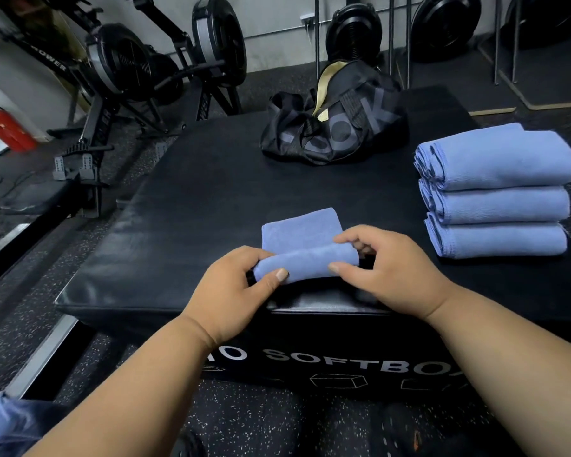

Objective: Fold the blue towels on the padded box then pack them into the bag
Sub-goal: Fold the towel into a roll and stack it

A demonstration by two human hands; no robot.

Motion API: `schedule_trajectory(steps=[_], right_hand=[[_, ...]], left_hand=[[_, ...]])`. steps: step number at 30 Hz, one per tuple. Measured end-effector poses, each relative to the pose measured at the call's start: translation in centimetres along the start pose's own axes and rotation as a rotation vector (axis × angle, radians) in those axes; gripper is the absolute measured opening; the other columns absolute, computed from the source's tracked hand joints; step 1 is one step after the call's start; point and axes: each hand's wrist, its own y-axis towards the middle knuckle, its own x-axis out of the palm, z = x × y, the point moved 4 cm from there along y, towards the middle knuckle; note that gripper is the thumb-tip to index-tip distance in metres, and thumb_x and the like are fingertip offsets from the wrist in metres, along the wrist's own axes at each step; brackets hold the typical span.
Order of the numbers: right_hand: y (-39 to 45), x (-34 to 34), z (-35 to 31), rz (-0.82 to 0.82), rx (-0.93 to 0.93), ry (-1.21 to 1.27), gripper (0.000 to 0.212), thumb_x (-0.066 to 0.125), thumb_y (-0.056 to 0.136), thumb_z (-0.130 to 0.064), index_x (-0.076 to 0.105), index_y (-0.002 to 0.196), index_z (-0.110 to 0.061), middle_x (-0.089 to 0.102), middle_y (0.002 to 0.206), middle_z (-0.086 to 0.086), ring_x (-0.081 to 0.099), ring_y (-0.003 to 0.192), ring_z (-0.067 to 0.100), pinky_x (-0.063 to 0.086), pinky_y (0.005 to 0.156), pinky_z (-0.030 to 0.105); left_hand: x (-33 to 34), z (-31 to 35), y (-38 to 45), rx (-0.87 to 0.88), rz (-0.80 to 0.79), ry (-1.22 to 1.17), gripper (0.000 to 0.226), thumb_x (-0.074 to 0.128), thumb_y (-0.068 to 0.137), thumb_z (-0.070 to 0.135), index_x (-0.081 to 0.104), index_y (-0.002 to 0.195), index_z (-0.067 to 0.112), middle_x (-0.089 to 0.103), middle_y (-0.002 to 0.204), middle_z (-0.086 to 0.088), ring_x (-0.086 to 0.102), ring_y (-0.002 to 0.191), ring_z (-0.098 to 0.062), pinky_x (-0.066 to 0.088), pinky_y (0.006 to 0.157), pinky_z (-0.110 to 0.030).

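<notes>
Your padded box [192, 206] carries everything: the bag [333, 127] at its far side, a stack [498, 192] of three folded towels to the right, and the towel [305, 250] you are folding at the near edge. Your left hand [234, 288] and right hand [393, 268] each pinch an end of its rolled-over fold. Let one end slip and the fold will likely spring open or skew. Whether the bag holds anything cannot be told.
</notes>
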Motion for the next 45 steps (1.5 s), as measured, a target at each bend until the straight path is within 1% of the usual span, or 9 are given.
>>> schedule_trajectory(steps=[5,12,17,21,24,27,32,38,45], right_hand=[[1.2,1.0,0.4,0.099,0.136,0.249,0.011,0.076,0.093,-0.038,0.072,0.1,-0.032,0.057,0.064,-0.01,0.051,0.06,0.005,0.048,0.068,0.03],[4.0,1.5,1.3,0.115,0.337,0.169,0.035,0.062,0.09,-0.068,0.071,0.088,-0.034,0.057,0.062,-0.015,0.054,0.063,0.005,0.047,0.069,0.035],[4.9,2.0,1.6,0.11,0.373,-0.056,0.03,0.063,0.088,-0.067,0.068,0.092,-0.037,0.064,0.068,-0.013,0.06,0.071,0.005,0.04,0.064,0.031],[5.1,2.3,1.5,0.144,0.403,-0.112,0.03,0.061,0.089,-0.066,0.066,0.09,-0.037,0.067,0.071,-0.01,0.062,0.074,0.005,0.038,0.061,0.031],[5.2,2.6,1.4,0.157,0.414,-0.146,0.029,0.061,0.089,-0.066,0.065,0.091,-0.037,0.067,0.074,-0.013,0.062,0.076,0.004,0.039,0.061,0.03],[5.1,2.5,1.1,0.175,0.412,-0.129,0.027,0.064,0.088,-0.063,0.066,0.097,-0.037,0.067,0.079,-0.014,0.064,0.08,0.007,0.044,0.066,0.032],[4.3,2.3,-0.7,0.295,0.121,-0.103,0.026,0.061,0.097,-0.043,0.071,0.12,-0.036,0.067,0.109,-0.012,0.062,0.1,0.011,0.052,0.093,0.036],[3.5,4.9,-1.0,-0.085,0.022,-0.357,0.048,0.035,0.113,-0.033,0.039,0.16,-0.031,0.032,0.17,-0.001,0.036,0.152,0.024,0.027,0.124,0.046],[3.7,4.8,-0.5,-0.193,0.122,-0.404,0.052,0.024,0.114,-0.04,0.024,0.166,-0.034,0.014,0.175,-0.007,0.017,0.161,0.021,0.011,0.129,0.046]], left_hand=[[-0.2,-0.6,0.7,-0.172,0.065,-0.222,0.013,0.067,0.101,0.04,0.071,0.097,0.029,0.074,0.095,0.014,0.068,0.086,-0.007,0.05,0.075,-0.017],[0.3,-1.8,3.7,-0.362,0.115,-0.062,0.03,0.059,0.098,0.059,0.069,0.088,0.032,0.072,0.086,0.019,0.066,0.082,-0.003,0.05,0.071,-0.024],[0.3,-2.3,4.8,-0.439,0.148,-0.012,0.034,0.06,0.096,0.062,0.067,0.087,0.03,0.073,0.085,0.014,0.068,0.081,-0.006,0.054,0.072,-0.03],[-0.5,-1.2,4.9,-0.358,0.189,0.155,0.031,0.052,0.101,0.06,0.066,0.098,0.032,0.07,0.095,0.014,0.066,0.091,-0.009,0.053,0.079,-0.034],[-0.1,1.3,4.6,-0.108,0.256,0.202,0.04,0.048,0.103,0.055,0.069,0.128,0.031,0.067,0.128,0.01,0.06,0.12,-0.013,0.048,0.105,-0.036],[2.8,3.0,4.5,0.094,0.081,0.378,0.058,0.034,0.106,0.053,0.053,0.153,0.026,0.05,0.158,-0.001,0.04,0.147,-0.024,0.027,0.125,-0.04],[5.6,1.3,4.7,-0.052,-0.158,0.574,0.061,0.016,0.11,0.053,0.007,0.168,0.036,0.009,0.176,0.001,0.006,0.162,-0.03,0.006,0.129,-0.055],[5.8,1.5,5.2,-0.091,-0.221,0.532,0.062,0.014,0.109,0.058,0.005,0.167,0.041,0.006,0.177,0.003,0.003,0.162,-0.028,0.009,0.129,-0.058],[5.6,0.1,5.3,-0.089,-0.181,0.372,0.071,0.013,0.103,0.066,0.018,0.167,0.035,0.025,0.172,0.005,0.015,0.159,-0.023,0.017,0.129,-0.049]])
